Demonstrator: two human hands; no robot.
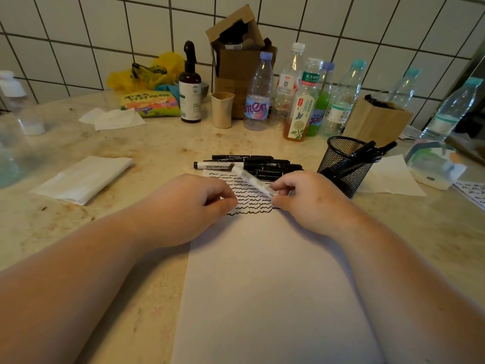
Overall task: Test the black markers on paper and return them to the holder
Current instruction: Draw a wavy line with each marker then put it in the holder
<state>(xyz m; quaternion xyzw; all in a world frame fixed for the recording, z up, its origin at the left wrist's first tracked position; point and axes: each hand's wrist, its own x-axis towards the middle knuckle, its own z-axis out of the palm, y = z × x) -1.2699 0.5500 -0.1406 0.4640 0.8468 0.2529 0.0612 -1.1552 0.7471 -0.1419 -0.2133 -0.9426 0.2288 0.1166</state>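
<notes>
Right hand (301, 195) pinches the white marker (253, 181), barrel pointing to 10 o'clock over the paper (262, 285); left hand (194, 203) presses it, fingers curled. I'd keep strokes light, then drop it in the holder (343, 164) at 2 o'clock.

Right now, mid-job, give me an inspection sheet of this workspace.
Surface: stained beige counter.
Job's things: paper with wavy black test lines at its far end; pile of markers beyond it; mesh holder on the right with a few markers inside.
Clutter: plastic bottles, brown spray bottle, cup, cardboard boxes, snack bag, tissues.
Hands: right hand pinches a white marker; left hand curled on the paper, contents hidden.
Cables: nothing seen.
Surroundings: white tiled wall.
</notes>
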